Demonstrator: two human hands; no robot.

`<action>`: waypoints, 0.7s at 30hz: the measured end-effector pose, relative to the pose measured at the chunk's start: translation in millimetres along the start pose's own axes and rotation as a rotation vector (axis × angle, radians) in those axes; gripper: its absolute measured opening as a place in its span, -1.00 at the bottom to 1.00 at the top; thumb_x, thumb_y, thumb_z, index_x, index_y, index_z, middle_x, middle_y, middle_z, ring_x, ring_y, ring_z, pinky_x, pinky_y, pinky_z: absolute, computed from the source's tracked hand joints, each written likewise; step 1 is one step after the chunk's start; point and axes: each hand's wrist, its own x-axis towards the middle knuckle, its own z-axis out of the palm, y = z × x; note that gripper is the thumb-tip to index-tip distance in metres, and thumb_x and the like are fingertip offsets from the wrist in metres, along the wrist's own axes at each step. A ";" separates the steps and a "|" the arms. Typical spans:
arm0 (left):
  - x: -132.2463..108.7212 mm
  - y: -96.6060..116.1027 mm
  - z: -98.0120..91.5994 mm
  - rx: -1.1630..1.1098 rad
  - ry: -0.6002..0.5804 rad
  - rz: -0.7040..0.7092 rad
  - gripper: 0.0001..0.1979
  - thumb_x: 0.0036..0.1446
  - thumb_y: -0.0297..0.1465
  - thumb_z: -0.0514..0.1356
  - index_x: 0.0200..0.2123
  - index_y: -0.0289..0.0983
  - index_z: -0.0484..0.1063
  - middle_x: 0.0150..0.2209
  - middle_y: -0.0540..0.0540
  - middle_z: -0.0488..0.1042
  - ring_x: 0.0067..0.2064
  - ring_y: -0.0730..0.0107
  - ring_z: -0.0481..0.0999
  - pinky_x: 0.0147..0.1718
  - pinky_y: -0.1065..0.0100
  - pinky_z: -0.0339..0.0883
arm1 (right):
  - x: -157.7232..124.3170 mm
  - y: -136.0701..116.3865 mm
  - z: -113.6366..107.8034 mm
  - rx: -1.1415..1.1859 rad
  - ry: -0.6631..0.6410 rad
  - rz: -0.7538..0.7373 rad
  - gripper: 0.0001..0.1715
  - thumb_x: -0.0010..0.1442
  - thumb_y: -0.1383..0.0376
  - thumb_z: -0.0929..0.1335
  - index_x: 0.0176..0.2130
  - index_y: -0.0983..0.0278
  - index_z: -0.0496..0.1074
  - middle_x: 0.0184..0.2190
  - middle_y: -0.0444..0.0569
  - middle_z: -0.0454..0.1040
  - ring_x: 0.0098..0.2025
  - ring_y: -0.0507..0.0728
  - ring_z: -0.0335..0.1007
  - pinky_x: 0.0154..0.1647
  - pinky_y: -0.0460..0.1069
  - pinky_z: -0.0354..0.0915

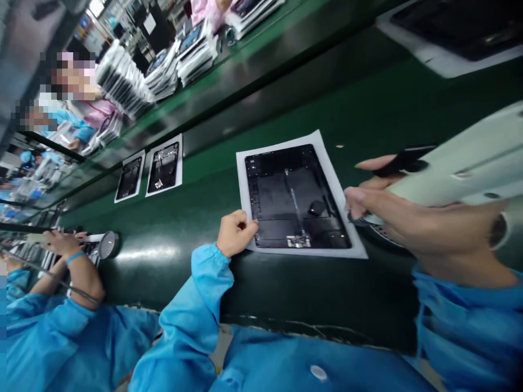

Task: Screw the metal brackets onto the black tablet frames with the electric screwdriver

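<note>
A black tablet housing [278,201] lies on a white sheet [327,141] on the green bench in front of me. Inside it show a thin pale strip, a metal connector piece at the near edge and a small black square. My left hand [237,233] is closed at the housing's left edge, with its thumb on the near-left rim. To the right, my right hand [408,223] is wrapped round a pale green hand-held tool [457,158] with a black lever. The tool and that hand are blurred; its fingertips are beside the sheet's right edge.
More tablet housings on sheets lie farther left [164,166] and at the upper right [466,27]. Stacks of sheeted parts [125,79] stand on the raised far shelf [229,60]. A co-worker's arm [84,275] is at the left, near a round grey tool end [109,245].
</note>
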 end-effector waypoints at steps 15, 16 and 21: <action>191.7 -11.0 -91.1 0.158 0.504 -0.053 -0.77 0.09 -0.40 0.12 -0.15 -0.32 0.32 -0.43 -0.07 0.48 -0.35 0.40 0.53 -0.30 0.39 0.40 | 2.2 10.9 16.8 0.130 -0.214 0.098 -0.71 0.00 0.25 0.43 -0.27 0.38 0.46 -0.66 -0.17 0.39 -0.63 0.02 0.32 -0.56 -0.06 0.32; 195.8 -14.6 -102.3 0.239 0.493 -0.076 -0.74 0.09 -0.38 0.15 -0.13 -0.33 0.35 -0.38 -0.12 0.51 -0.27 0.33 0.56 -0.24 0.34 0.42 | 2.1 11.4 17.3 0.124 -0.211 0.095 -0.72 0.00 0.25 0.43 -0.28 0.37 0.45 -0.66 -0.16 0.39 -0.62 0.02 0.32 -0.55 -0.06 0.32; 173.9 -37.5 -172.8 0.699 0.321 -0.216 -0.86 -0.10 -0.37 0.27 -0.40 -0.29 0.48 -0.35 -0.23 0.57 -0.05 -0.06 0.53 -0.04 0.07 0.37 | 0.9 9.3 21.6 0.105 -0.187 0.042 -0.86 -0.02 0.27 0.38 -0.45 0.31 0.36 -0.63 -0.16 0.33 -0.60 -0.02 0.25 -0.57 -0.10 0.24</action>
